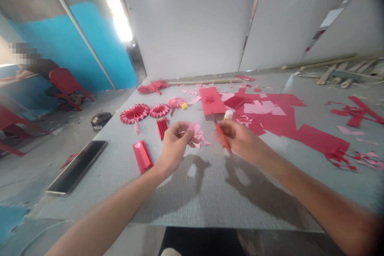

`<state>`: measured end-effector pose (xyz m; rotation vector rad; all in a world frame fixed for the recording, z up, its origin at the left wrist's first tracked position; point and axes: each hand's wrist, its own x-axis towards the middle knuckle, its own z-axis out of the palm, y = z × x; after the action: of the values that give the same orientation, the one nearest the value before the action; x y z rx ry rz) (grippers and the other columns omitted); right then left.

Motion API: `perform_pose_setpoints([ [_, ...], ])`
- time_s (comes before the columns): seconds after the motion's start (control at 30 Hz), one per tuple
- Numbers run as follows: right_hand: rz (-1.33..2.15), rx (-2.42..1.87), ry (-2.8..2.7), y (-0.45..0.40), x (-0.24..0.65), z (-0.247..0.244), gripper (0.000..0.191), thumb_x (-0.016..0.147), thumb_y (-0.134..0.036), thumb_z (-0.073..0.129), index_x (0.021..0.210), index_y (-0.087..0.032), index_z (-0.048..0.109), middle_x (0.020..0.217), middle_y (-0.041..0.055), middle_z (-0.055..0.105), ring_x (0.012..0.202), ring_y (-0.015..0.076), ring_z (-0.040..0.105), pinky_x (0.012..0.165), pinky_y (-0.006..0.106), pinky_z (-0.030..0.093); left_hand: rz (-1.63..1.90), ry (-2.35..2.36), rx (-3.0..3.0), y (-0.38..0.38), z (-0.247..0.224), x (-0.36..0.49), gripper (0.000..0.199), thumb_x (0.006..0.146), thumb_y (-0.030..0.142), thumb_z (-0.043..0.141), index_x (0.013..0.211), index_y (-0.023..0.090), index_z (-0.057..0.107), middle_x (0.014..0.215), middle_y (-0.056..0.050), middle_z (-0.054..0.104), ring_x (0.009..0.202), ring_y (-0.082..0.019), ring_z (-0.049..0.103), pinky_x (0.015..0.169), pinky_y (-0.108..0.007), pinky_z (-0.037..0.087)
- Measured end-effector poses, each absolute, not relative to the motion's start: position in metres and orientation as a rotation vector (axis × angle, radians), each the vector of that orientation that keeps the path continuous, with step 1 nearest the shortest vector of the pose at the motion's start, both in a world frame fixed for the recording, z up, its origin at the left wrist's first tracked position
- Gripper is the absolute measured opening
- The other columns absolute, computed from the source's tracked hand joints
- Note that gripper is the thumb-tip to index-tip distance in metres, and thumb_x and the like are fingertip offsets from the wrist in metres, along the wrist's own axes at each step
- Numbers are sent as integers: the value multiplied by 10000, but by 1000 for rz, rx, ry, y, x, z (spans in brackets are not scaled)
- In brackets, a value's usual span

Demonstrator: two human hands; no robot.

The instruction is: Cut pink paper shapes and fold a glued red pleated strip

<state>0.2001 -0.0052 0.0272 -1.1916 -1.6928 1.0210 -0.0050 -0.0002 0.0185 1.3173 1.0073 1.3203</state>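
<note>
My left hand [177, 142] is closed in a pinch, thumb against fingers, on a piece of pink paper [196, 130]. More small pink scraps [205, 141] show just beyond its fingertips; whether they hang from it or lie on the table I cannot tell. My right hand [238, 136], a short way to the right, grips a slim red pen-like tool [222, 135] with a dark tip pointing away from me. A white-capped tube [228, 115] stands behind that hand, partly hidden. Left of my left hand are a pleated red paper [162, 128] and a folded red paper [143, 156].
Pleated paper fans [135, 114] lie at the table's left rear, near a yellow cap [184, 106]. Red sheets [279, 122] and scraps spread rightward. A phone [77, 167] rests by the left edge. Bamboo pieces [333, 73] lie far right. A person sits beyond a red chair [67, 84].
</note>
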Motion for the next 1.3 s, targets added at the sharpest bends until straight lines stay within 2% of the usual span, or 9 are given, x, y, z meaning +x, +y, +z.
perform_pose_setpoints([
  [0.07, 1046, -1202, -1607, -6, 196, 24, 257, 836, -441, 713, 905, -222, 599, 713, -7, 643, 602, 160, 589, 571, 304, 483, 1274, 988, 1287, -5, 20, -3, 195, 838, 311, 737, 856, 156, 621, 737, -23, 691, 646, -157, 705, 566, -246, 533],
  [0.2, 1099, -1195, -1464, -12, 185, 19, 304, 752, -372, 792, 939, -226, 601, 856, 12, 689, 680, 162, 616, 560, 280, 478, 1174, 960, 1290, -12, 19, 1, 243, 837, 336, 744, 939, 170, 598, 718, -36, 728, 684, -197, 732, 582, -271, 553],
  [0.37, 1107, -1175, -1421, -16, 179, 17, 262, 758, -268, 756, 963, -223, 599, 863, 9, 700, 676, 155, 622, 543, 267, 468, 1129, 924, 1336, -13, 17, 1, 152, 864, 272, 697, 942, 164, 624, 782, -52, 750, 696, -193, 736, 597, -282, 570],
  [0.53, 1182, -1112, -1364, -12, 181, 16, 280, 793, -372, 764, 934, -220, 576, 797, -10, 676, 650, 153, 637, 534, 265, 472, 1170, 913, 1388, -11, 16, 1, 15, 844, 161, 643, 841, 148, 649, 701, -25, 706, 683, -180, 731, 617, -286, 592],
  [0.63, 1219, -1111, -1357, -11, 182, 17, 337, 777, -442, 786, 914, -218, 574, 741, -25, 643, 618, 151, 633, 527, 266, 467, 1183, 910, 1420, -10, 13, 0, 37, 841, 149, 629, 833, 143, 666, 703, -24, 697, 688, -183, 739, 625, -289, 601],
  [0.8, 1203, -1144, -1383, -9, 182, 21, 405, 698, -430, 847, 891, -213, 564, 811, -7, 661, 627, 139, 608, 548, 274, 463, 1145, 848, 1406, -11, 14, 1, 62, 834, 143, 629, 882, 145, 668, 754, -30, 713, 699, -169, 732, 667, -301, 611],
  [0.9, 1169, -1152, -1408, -10, 182, 22, 398, 708, -441, 833, 906, -218, 570, 799, -8, 656, 629, 144, 598, 536, 278, 459, 1096, 856, 1380, -12, 17, 1, 90, 865, 200, 642, 934, 147, 663, 815, -56, 736, 713, -170, 725, 689, -316, 612],
  [1.03, 1198, -1161, -1418, -13, 180, 24, 382, 723, -425, 823, 931, -221, 575, 794, -8, 661, 612, 142, 588, 512, 274, 456, 1097, 881, 1416, -11, 14, 2, 203, 875, 335, 710, 925, 148, 648, 757, -61, 728, 669, -165, 700, 638, -304, 601],
  [1.3, 1224, -1135, -1425, -13, 183, 20, 324, 757, -387, 805, 911, -225, 572, 759, -22, 656, 622, 144, 607, 519, 268, 465, 1105, 853, 1413, -11, 13, -1, 155, 899, 290, 677, 973, 160, 636, 741, -42, 706, 670, -164, 692, 607, -277, 568],
])
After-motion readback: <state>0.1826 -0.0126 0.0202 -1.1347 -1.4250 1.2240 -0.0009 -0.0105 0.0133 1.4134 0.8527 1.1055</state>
